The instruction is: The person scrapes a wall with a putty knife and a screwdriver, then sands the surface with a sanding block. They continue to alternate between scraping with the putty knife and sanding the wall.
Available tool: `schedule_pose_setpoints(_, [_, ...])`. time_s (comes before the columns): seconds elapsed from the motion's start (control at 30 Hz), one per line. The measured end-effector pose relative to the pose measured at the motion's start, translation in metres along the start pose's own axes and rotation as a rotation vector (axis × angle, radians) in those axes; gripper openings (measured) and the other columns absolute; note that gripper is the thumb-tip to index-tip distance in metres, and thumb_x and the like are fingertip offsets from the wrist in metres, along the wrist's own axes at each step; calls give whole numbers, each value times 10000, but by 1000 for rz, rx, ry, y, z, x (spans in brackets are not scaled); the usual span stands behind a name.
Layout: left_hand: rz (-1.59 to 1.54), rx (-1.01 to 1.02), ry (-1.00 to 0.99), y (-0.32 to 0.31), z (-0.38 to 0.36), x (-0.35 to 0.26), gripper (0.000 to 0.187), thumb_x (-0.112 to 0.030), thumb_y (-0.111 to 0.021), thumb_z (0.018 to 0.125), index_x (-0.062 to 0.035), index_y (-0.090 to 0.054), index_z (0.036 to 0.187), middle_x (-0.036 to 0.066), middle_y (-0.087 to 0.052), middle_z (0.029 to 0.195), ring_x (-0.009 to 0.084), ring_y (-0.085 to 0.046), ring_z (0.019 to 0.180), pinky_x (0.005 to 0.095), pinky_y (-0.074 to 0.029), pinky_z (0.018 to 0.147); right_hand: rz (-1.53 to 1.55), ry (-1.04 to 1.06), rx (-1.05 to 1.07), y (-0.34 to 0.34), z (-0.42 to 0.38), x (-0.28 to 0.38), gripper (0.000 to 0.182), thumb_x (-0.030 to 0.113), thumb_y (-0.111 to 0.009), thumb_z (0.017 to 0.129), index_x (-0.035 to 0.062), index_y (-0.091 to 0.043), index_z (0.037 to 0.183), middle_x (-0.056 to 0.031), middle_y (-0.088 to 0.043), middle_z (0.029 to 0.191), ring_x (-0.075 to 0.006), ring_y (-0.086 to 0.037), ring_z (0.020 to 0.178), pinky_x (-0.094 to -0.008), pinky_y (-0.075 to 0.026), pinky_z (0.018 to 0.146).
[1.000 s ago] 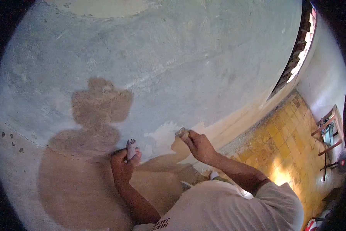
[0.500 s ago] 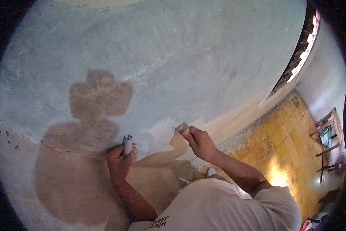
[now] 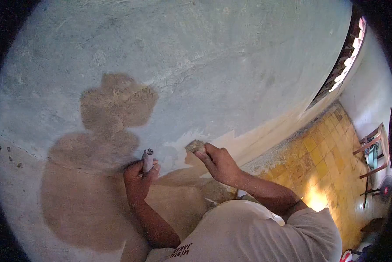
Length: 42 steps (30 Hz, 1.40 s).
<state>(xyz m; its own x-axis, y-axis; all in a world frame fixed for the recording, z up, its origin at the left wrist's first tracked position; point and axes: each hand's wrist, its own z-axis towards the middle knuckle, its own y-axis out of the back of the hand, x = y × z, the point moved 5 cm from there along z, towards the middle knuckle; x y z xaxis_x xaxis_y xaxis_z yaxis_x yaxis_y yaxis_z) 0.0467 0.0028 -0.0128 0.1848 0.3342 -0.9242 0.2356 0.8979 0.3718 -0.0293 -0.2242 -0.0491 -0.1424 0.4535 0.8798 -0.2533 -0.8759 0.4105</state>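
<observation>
Head view: person faces wall (image 3: 231, 61)
Left hand (image 3: 138, 181): fist wrapped round small tube (image 3: 148, 160), upright, against wall
Right hand (image 3: 220, 163): fingers pinching sanding block (image 3: 195, 146), pressed on white patch (image 3: 183, 146)
Block position: right of tube, near it, not touching

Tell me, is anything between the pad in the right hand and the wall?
Nothing visible. The right hand presses the pad against the wall at the pale patch. The left hand, holding a small tube, is off to the side.
</observation>
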Motion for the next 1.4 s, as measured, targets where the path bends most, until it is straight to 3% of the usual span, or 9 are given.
schedule_pose_setpoints(0.23, [-33, -18, 45, 1, -2, -3, 167, -96, -710, 738, 11, -669, 860, 49, -636, 705, 104, -595, 599, 251, -484, 541, -133, -289, 3, 26, -40, -63, 250, 218, -496, 927, -21, -481, 852, -175, -517, 559, -294, -570, 526, -396, -437, 515])
schedule_pose_setpoints(0.33, [6, -3, 3, -2, 0, -2, 164, -93, -711, 736, 10, -670, 857, 46, -636, 698, 103, -595, 602, 255, -483, 541, -165, -31, -54, 14, 6, -29, 239, 203, -496, 926, -24, -477, 853, -184, -516, 563, -291, -546, 507, -387, -426, 503])
schedule_pose_setpoints(0.4, [58, 4, -8, 0, 0, -4, 172, -94, -712, 735, 16, -669, 859, 45, -637, 702, 104, -597, 604, 259, -487, 549, -46, -14, -43, 10, 8, -12, 228, 195, -502, 923, -25, -482, 864, -191, -512, 566, -293, -514, 487, -377, -415, 491])
schedule_pose_setpoints(0.5, [62, -7, 6, 1, 2, 9, 185, -97, -715, 731, 18, -669, 869, 48, -641, 711, 107, -602, 610, 262, -492, 560, -83, -133, 2, 13, -5, -14, 241, 207, -505, 924, -24, -483, 858, -186, -506, 562, -276, -498, 479, -366, -412, 485])
schedule_pose_setpoints(0.57, [21, -15, 36, -2, 2, 6, 191, -100, -716, 729, 18, -669, 872, 52, -644, 714, 109, -605, 612, 262, -494, 563, -64, -174, 4, 16, -27, -36, 326, 303, -465, 938, -9, -486, 846, -206, -514, 549, -387, -555, 528, -433, -425, 488])
schedule_pose_setpoints(0.6, [-18, -29, 73, -1, 0, 5, 197, -103, -716, 728, 19, -669, 875, 57, -646, 718, 112, -608, 615, 262, -496, 567, -63, -172, 6, 16, -31, -47, 326, 303, -465, 938, -9, -486, 846, -206, -514, 549, -387, -555, 528, -433, -425, 488])
schedule_pose_setpoints(0.67, [14, -33, 58, 0, 0, 0, 197, -103, -715, 727, 18, -670, 876, 60, -648, 723, 115, -609, 616, 264, -498, 566, -47, -212, -52, 21, -38, -65, 303, 244, -511, 927, -27, -464, 799, -173, -494, 550, -234, -462, 462, -355, -393, 469])
schedule_pose_setpoints(0.8, [66, -29, -23, -1, 1, -2, 193, -111, -713, 729, 12, -672, 871, 63, -648, 730, 120, -608, 617, 264, -500, 560, -125, -150, -77, 30, 2, -29, 316, 253, -505, 931, -22, -463, 781, -188, -493, 556, -294, -461, 474, -363, -395, 480])
schedule_pose_setpoints(1.4, [50, -4, -22, 2, 2, 6, 209, -140, -709, 731, 27, -667, 850, 37, -633, 721, 102, -585, 645, 265, -477, 592, -171, -146, -74, 25, -13, -20, 315, 270, -515, 919, -19, -476, 799, -211, -496, 548, -355, -545, 511, -403, -419, 493])
